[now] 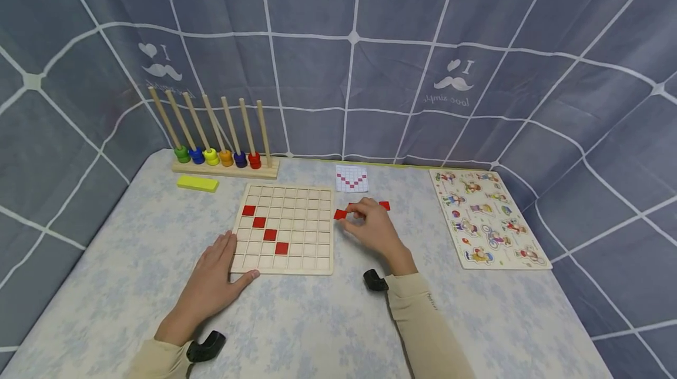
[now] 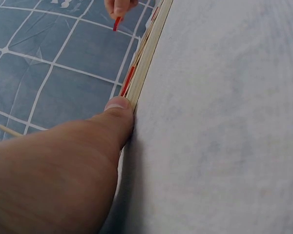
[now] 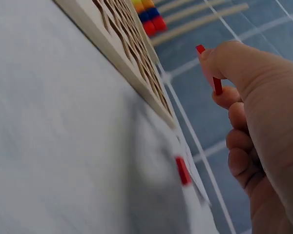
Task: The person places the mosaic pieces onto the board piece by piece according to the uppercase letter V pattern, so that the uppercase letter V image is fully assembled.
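A square wooden grid board (image 1: 307, 211) lies on the table, with several red tiles (image 1: 270, 235) in its cells forming a diagonal that steps down to the right. At the board's lower left corner rests my left hand (image 1: 211, 282), fingers along the left edge and thumb against the near edge. My right hand (image 1: 372, 229) pinches a red square tile (image 1: 340, 214) between thumb and fingers, just off the board's right edge. In the right wrist view that held tile (image 3: 217, 86) is tilted and above the table. Another loose red tile (image 1: 385, 205) lies behind the hand; more may be hidden.
A small pattern card (image 1: 351, 178) with a red V lies behind the board. Back left stand a peg rack (image 1: 227, 170) with coloured rings and a yellow block (image 1: 198, 183). On the right lies a picture puzzle board (image 1: 486, 220). A grey curtain (image 1: 312, 73) surrounds the table.
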{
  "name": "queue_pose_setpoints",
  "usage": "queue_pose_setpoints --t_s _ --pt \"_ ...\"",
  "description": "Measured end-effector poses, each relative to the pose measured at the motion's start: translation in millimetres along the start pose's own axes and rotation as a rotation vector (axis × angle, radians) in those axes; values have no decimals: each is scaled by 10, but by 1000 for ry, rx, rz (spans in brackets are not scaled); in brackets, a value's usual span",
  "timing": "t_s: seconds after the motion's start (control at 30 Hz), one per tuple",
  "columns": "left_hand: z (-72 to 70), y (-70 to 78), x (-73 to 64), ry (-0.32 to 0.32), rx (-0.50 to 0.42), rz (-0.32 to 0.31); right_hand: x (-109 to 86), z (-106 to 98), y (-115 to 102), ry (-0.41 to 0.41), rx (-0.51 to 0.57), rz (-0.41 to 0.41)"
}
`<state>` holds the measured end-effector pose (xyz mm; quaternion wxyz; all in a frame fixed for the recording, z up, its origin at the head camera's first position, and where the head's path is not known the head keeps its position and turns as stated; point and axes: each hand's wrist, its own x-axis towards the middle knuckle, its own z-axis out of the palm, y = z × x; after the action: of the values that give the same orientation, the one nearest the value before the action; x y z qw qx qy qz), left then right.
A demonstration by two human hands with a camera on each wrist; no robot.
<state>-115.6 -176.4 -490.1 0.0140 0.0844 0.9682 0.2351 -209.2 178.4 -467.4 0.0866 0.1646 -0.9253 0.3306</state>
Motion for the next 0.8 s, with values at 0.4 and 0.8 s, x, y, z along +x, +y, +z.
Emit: queue_pose_setpoints --t_s 0.4,0.8 --pt "4 -36 -22 -2 9 -1 4 455 -466 -207 22 -103" --pt "12 -9 10 -8 17 -10 43 564 -584 -243 -40 -124"
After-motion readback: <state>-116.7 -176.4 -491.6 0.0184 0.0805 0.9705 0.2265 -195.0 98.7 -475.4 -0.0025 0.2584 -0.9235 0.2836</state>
